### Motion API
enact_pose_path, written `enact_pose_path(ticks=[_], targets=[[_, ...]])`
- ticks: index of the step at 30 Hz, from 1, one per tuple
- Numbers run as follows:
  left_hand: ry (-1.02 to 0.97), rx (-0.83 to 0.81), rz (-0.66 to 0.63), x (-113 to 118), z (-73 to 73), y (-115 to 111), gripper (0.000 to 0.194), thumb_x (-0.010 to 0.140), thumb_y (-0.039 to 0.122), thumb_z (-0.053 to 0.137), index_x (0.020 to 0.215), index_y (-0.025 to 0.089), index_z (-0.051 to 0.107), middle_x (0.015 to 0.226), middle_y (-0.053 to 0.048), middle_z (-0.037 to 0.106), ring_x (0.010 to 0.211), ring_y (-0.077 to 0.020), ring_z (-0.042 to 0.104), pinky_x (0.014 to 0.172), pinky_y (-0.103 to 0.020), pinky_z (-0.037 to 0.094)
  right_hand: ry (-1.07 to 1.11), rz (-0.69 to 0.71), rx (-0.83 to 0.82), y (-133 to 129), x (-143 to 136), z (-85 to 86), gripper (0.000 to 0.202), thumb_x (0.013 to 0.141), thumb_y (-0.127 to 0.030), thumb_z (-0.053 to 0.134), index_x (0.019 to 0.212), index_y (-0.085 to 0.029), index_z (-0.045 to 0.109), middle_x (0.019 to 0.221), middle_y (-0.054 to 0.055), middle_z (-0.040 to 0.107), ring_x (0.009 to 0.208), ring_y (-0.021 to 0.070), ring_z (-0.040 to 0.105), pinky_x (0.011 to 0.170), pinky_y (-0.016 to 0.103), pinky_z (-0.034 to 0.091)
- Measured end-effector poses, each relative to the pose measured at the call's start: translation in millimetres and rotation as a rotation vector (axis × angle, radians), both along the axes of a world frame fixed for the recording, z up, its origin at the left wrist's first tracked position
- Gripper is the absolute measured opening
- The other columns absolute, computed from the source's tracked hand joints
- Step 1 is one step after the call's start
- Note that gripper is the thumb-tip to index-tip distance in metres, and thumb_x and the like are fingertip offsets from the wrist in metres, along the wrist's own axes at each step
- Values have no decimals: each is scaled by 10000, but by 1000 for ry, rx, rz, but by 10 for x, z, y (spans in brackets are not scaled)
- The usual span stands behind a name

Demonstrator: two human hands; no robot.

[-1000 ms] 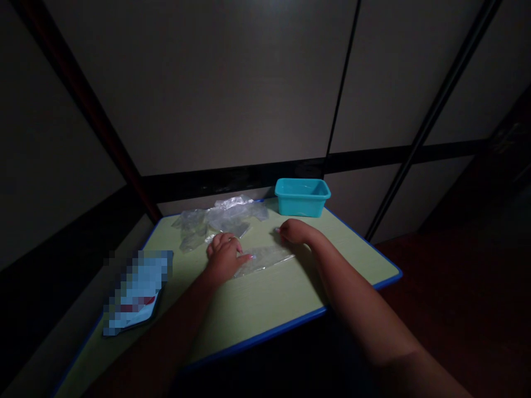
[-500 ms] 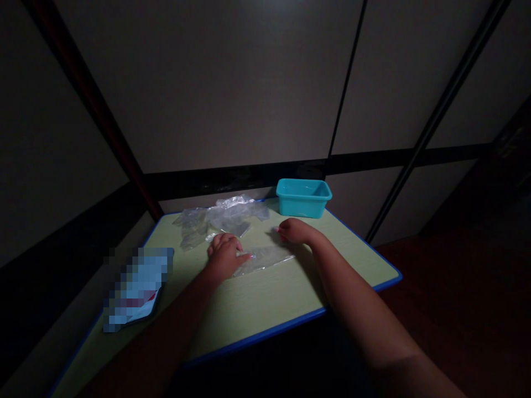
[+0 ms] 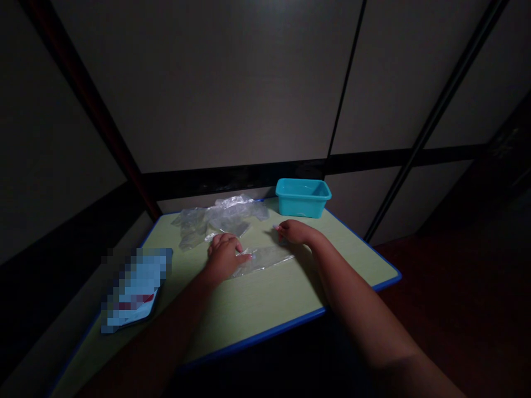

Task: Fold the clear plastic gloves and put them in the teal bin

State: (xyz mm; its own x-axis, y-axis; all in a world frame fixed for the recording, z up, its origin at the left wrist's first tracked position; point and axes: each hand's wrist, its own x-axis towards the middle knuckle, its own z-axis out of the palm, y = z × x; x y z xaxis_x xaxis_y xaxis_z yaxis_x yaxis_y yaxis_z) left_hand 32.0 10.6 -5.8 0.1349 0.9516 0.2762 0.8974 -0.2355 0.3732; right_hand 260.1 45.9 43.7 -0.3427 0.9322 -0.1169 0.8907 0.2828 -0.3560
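Note:
A clear plastic bag [image 3: 265,261] lies flattened as a long strip on the table, in front of me. My left hand [image 3: 225,251] rests on its left end, thumb stretched out along the plastic and fingers a little bent, holding nothing in a grip. At the strip's right end, my right hand [image 3: 293,231] is closed in a pinch, with a bit of clear film showing just under the fingertips. How much plastic sits between those fingers is hidden. Beyond my left hand, several more crumpled clear bags [image 3: 219,215] are heaped loosely.
A turquoise plastic basket [image 3: 302,205] stands at the back right of the blue-edged table [image 3: 265,309]. On the left lies a phone-like flat device [image 3: 143,287] with a blurred screen. Panelled doors [image 3: 240,88] rise right behind the table.
My right fingers have shifted slightly, and a little more clear film shows beneath them. The left hand stays in place on the bag.

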Motion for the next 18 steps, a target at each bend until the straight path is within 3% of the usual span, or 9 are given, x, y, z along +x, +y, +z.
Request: enact_pose_path(ticks=[13, 18], targets=[[7, 5, 27, -9, 6, 6, 153, 728, 340, 624, 646, 213, 594, 1096, -36, 581, 1129, -250, 403, 919, -388, 326, -75, -37, -99, -15, -34, 23, 547, 938, -442, 265, 871, -119, 702, 886, 106, 695, 731, 162, 602, 625, 224, 384], [29, 5, 32, -1, 17, -1, 138, 748, 314, 589, 653, 216, 605, 1086, -43, 587, 1119, -256, 406, 912, -390, 337, -91, -57, -48, 4, -40, -19, 524, 938, -435, 270, 946, -111, 681, 946, 121, 687, 790, 179, 615, 644, 226, 391]])
